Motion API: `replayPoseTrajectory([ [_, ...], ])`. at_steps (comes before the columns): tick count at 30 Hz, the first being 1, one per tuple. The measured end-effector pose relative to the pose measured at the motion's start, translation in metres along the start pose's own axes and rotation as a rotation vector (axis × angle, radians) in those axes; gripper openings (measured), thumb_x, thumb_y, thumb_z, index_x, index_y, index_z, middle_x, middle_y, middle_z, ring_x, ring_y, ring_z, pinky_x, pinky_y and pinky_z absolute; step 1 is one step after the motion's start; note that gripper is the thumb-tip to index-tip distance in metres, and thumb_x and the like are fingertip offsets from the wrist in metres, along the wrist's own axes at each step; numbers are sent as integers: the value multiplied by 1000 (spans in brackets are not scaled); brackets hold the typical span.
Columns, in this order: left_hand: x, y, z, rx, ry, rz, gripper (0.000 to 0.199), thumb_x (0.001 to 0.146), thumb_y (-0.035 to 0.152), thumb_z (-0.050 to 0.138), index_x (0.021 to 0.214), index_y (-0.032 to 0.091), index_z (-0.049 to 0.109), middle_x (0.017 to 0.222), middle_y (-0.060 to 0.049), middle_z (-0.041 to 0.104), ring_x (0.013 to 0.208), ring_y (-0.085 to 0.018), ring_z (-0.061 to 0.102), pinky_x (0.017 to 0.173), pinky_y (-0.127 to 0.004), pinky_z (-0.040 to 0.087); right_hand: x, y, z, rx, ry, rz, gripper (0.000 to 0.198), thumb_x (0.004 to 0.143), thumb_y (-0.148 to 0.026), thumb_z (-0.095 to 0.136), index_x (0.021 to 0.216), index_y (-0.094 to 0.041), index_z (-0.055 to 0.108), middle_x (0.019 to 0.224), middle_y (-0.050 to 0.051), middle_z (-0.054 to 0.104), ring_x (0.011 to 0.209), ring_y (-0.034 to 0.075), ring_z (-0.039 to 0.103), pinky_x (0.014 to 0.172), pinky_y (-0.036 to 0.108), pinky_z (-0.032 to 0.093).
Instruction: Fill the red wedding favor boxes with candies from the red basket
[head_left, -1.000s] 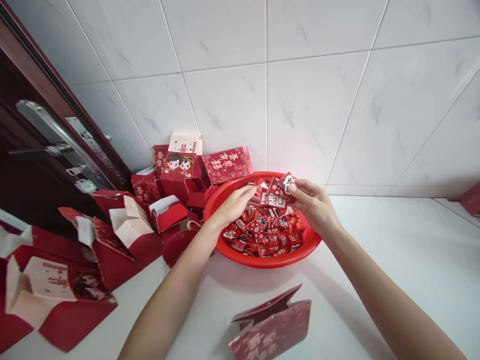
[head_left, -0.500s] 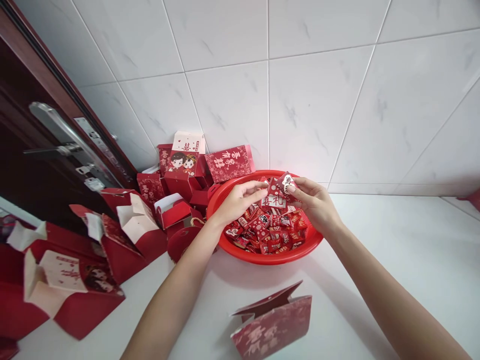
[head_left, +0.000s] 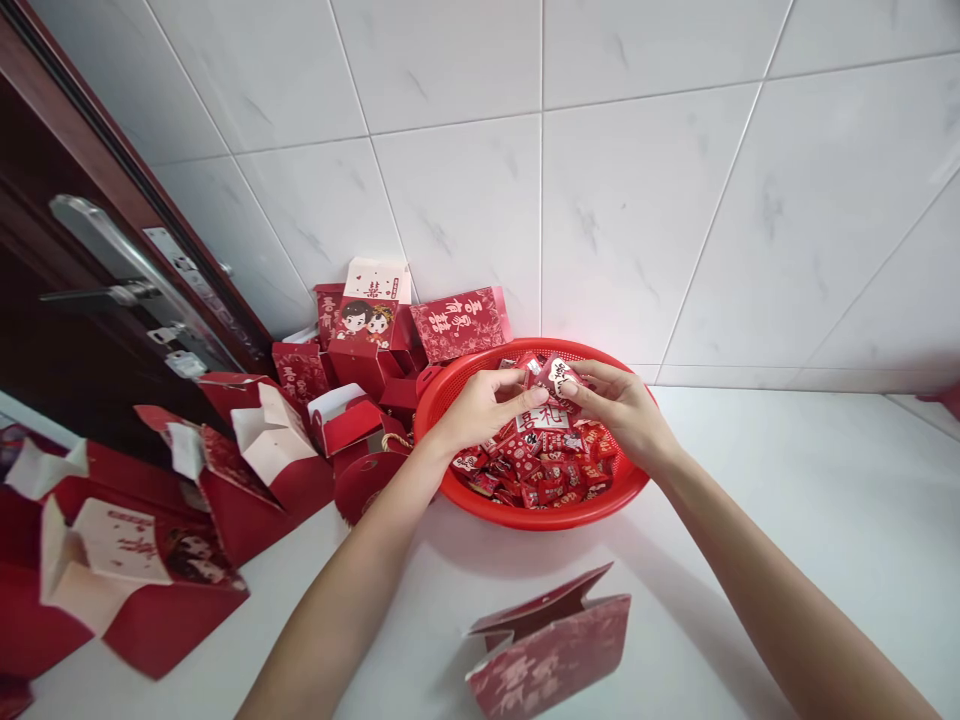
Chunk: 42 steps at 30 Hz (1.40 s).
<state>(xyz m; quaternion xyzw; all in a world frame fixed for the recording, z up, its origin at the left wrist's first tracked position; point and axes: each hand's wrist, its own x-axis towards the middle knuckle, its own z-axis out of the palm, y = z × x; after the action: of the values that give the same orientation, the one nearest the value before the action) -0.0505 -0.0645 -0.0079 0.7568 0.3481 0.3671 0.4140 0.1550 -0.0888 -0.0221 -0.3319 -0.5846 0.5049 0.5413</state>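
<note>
A red plastic basket point(head_left: 540, 518) holds many small wrapped candies point(head_left: 551, 465) in red wrappers. Over its far half both hands meet. My right hand point(head_left: 626, 410) pinches a red wrapped candy point(head_left: 561, 378) with a white patch of dark lettering, thumb on top. From the other side my left hand point(head_left: 484, 410) has thumb and fingers closed at red wrappers next to that candy; the exact grip is partly hidden. Just below the fingers lies a white label point(head_left: 544, 418) with red characters. Nearer me stands a red paper gift box point(head_left: 551, 655), its top open.
Several red gift boxes, some with open flaps, crowd the left side, such as an open box point(head_left: 161, 590) and a box with cartoon figures point(head_left: 369, 325). A tiled wall point(head_left: 465, 220) rises behind the white table point(head_left: 757, 480). At left is a door handle point(head_left: 127, 270).
My right hand has brought its candy slightly left and down, closer to my left hand. My left fingers have closed in toward it. The basket and boxes stay put; the view shifts slightly.
</note>
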Motion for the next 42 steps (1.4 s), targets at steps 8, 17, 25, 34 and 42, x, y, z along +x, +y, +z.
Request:
replayPoseTrajectory([
  [8,1,0,1,43,-1,20,45,90,56,65,109,17,77,101,-6,77,95,-24,69,84,-32,54,0,2,-2,-11,-52,37,36,83,-48,77,112,-26,77,97,5,77,87,20,70,72,31,54],
  [17,3,1,1,50,74,26,41,95,53,55,105,18,75,102,-5,76,98,-23,68,87,-32,53,0,4,-5,75,-47,51,41,79,-44,82,114,-25,75,106,7,77,94,23,71,83,38,57],
  [25,8,-28,-13,577,32,-395,21,85,25,56,84,20,77,86,-7,78,83,-24,70,73,-30,51,4,10,-7,117,154,18,40,72,-45,86,105,-25,76,101,5,78,90,22,72,82,37,58],
  [34,17,-42,-4,846,-172,-528,26,64,4,62,77,20,77,78,-7,76,80,-25,70,72,-29,49,2,8,-5,104,131,33,44,68,-49,87,102,-23,75,99,7,78,91,25,71,81,40,58],
  [42,23,-40,0,950,-232,-542,24,63,2,65,77,19,73,82,-8,75,86,-26,70,75,-28,51,3,7,-3,145,130,24,42,65,-49,88,95,-23,75,93,5,78,85,22,71,75,37,58],
])
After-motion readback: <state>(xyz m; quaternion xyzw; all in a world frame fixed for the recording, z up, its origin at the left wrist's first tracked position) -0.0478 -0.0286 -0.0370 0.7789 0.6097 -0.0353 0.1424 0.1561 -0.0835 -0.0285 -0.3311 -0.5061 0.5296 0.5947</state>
